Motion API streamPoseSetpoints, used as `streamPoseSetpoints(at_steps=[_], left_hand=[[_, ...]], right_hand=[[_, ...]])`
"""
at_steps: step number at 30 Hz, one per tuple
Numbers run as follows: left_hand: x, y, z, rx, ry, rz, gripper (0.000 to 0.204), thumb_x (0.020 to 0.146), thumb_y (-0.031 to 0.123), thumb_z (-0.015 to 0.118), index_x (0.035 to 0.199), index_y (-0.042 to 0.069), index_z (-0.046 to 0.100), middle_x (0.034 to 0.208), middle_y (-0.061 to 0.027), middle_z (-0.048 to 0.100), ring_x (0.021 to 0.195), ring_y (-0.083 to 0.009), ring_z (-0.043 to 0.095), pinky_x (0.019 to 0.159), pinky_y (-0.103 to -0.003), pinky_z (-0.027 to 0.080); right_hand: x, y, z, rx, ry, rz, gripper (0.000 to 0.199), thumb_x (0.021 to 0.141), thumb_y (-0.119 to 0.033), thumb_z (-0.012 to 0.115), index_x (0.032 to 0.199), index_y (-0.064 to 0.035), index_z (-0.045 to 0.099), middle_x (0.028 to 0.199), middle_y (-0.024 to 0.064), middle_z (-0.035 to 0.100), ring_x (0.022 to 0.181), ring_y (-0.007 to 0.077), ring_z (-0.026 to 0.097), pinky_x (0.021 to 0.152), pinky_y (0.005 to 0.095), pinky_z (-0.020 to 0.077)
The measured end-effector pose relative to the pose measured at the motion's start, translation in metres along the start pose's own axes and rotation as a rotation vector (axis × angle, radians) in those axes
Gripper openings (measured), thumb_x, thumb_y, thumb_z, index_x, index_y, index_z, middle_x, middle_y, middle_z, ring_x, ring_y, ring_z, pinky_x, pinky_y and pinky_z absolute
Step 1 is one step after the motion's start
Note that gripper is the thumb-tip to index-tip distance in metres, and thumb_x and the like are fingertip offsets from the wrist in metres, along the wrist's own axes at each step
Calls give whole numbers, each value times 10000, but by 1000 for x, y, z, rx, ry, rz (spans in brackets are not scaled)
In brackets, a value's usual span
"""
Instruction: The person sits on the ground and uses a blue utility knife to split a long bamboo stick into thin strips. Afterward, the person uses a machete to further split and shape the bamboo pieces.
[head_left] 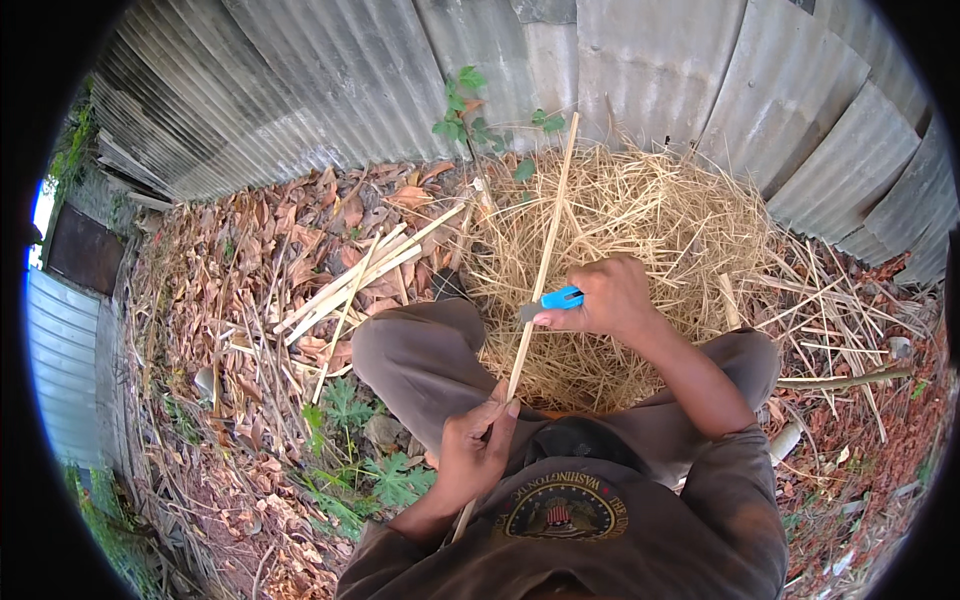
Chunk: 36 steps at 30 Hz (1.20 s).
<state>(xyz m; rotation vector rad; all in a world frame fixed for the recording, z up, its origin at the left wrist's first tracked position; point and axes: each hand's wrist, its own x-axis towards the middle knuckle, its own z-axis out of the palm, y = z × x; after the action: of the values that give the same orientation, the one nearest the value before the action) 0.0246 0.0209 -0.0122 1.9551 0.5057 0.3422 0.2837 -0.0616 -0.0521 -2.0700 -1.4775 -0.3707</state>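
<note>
My left hand (478,445) grips the near end of a long thin bamboo strip (545,250), which slants up and away over my lap toward the metal wall. My right hand (608,297) holds a blue-handled knife (553,300) with its blade pressed against the strip about halfway along. Both hands work above my bent knees in grey trousers. A big pile of thin pale shavings (650,220) lies just beyond my right hand.
Several split bamboo strips (355,280) lie on dry brown leaves to the left. A corrugated metal wall (400,80) closes the back. More sticks (840,300) are scattered at right. Green weeds (370,470) grow beside my left knee.
</note>
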Motion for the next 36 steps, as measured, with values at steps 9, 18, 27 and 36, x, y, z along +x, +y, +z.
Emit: streamPoseSetpoints(at_steps=[9, 18, 27, 36], left_hand=[[3, 3, 6, -132, -91, -140, 252, 960, 60, 569, 1181, -54, 613, 1007, -116, 714, 886, -43, 527, 795, -229, 469], [-18, -7, -25, -242, -145, -191, 300, 1001, 93, 519, 1273, -12, 589, 792, 18, 624, 699, -34, 514, 629, -197, 426], [27, 0, 4, -461, -70, -254, 319, 1017, 192, 514, 1289, 47, 595, 566, 69, 425, 444, 1, 341, 396, -186, 274], [29, 6, 22, -555, -143, -256, 316, 1020, 177, 506, 1298, 52, 590, 556, 61, 427, 445, 0, 342, 404, -183, 272]], right_hand=[[10, 74, 14, -155, 47, 128, 813, 697, -915, 428, 485, -132, 492, 402, 7, 421, 353, 204, 468, 398, 352, 405], [-13, 237, -76, -374, 28, 967, 896, 850, -828, 282, 605, -26, 598, 556, 69, 547, 576, 251, 603, 524, 406, 466], [-1, 42, -32, 83, -26, 59, 743, 788, -805, 493, 524, -112, 549, 421, 13, 452, 365, 182, 480, 370, 327, 362], [8, 55, -18, -23, 12, 219, 753, 729, -841, 516, 493, -125, 518, 401, 37, 442, 358, 222, 501, 376, 367, 387]])
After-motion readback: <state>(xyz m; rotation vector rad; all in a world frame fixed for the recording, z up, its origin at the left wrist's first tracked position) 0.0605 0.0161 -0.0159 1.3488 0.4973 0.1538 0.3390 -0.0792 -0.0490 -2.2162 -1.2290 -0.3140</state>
